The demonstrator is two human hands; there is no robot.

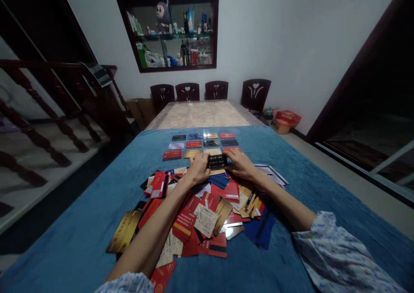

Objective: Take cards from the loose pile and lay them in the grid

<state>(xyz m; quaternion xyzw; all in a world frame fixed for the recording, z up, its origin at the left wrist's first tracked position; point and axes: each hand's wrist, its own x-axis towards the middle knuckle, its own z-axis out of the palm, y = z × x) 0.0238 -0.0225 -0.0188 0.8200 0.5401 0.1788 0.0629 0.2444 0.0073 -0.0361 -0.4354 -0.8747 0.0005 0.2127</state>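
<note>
Black rectangular plastic card with pale print held between both hands – left hand gripping its 9 o'clock end, right hand its 3 o'clock end, fingers narrow on it. Can't tell if it touches what's beneath. Loose heap of red, gold, white and blue plastic cards spreads toward 6 o'clock, under the forearms; shiny gold rectangular card at heap's 8 o'clock edge. Neat rows of flat multicoloured cards at 12 o'clock – nearest row partly hidden. Blue plush cloth underneath heap and rows.
</note>
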